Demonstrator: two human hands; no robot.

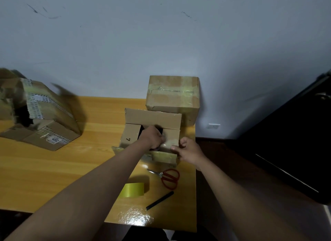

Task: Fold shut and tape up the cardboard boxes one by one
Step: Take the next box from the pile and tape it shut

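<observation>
So the head view is showing the open box (152,131) sitting near the table's (53,169) far right edge. Left hand (152,136) is curling over an inner flap, right hand (188,151) is pinching the near flap. I'd be flattening both short flaps first, with the tape roll (133,189) waiting nearby.

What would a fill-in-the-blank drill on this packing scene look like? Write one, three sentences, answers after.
1. The scissors on the table have ______ handles.
2. The box already taped shut stands against the ______.
3. Both the left hand and the right hand are on the open box, whose near side flap bears the digit ______.

Answers: red; wall; 7
</observation>
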